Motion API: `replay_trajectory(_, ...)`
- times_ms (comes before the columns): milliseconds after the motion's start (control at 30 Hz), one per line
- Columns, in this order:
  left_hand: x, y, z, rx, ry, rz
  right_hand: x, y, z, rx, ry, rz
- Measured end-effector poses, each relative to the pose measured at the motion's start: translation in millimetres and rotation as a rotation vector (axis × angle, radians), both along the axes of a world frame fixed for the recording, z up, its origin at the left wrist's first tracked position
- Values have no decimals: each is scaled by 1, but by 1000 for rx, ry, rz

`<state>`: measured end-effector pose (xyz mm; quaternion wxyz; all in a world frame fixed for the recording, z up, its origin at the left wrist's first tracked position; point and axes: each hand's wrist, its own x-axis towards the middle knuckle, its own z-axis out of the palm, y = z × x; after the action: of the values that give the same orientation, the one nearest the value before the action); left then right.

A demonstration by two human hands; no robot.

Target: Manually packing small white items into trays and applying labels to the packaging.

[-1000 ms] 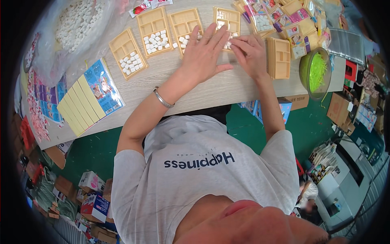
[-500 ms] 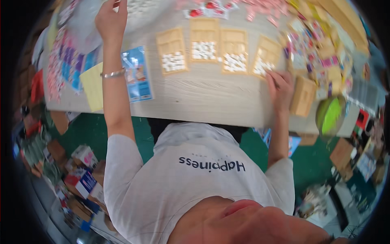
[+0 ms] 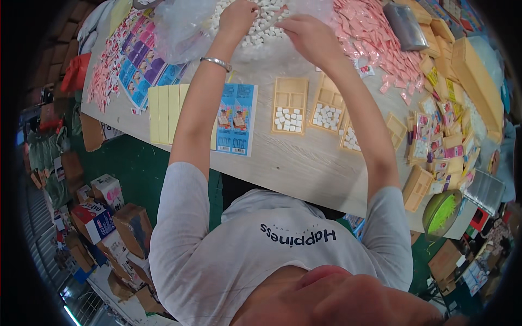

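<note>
Both my arms reach to the far side of the table, over a pile of small white cubes [image 3: 263, 37] lying on a clear plastic sheet. My left hand [image 3: 237, 22], a silver bangle at its wrist, has its fingers curled together at the pile's left side. Across from it, my right hand [image 3: 314, 39] pinches at the right side of the cubes. Whatever either hand holds is too small to make out. Nearer me stand tan compartment trays: a left tray [image 3: 290, 87] and a middle tray [image 3: 328, 89] have white cubes in their near sections. My right forearm partly covers others.
Blue printed cards [image 3: 237, 122] and yellow strips [image 3: 163, 114] lie by my left arm. Pink packets [image 3: 372, 43] are heaped at the far right. Packed trays [image 3: 435, 136], an empty tray [image 3: 417, 187] and a bowl of green material [image 3: 443, 212] crowd the right edge.
My right hand has left the rightmost cube tray and moved far and left to the cube pile. My left hand is now over the pile too. The whole view has shifted.
</note>
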<state>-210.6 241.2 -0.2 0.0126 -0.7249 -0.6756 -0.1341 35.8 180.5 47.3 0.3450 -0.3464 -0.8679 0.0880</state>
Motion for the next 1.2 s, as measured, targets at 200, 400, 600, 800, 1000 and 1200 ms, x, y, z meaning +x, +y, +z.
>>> replay_trajectory(200,1,-23,-7,165,-117,-11,-85,79,-27,-237,-410,-212)
replay_trajectory(400,-21,-20,-11,346,-394,20,-72,84,-47,-157,-192,-222)
replay_trajectory(600,-40,37,-23,115,-655,170,-62,111,-51,-77,-32,-205)
replay_trajectory(800,-1,-21,21,45,-1005,20,64,-28,39,-717,636,71)
replay_trajectory(1000,238,-175,57,-389,-1070,-602,260,-190,28,-691,99,-452)
replay_trajectory(1200,341,-242,28,-322,-783,-700,277,-247,-5,-533,-96,-508)
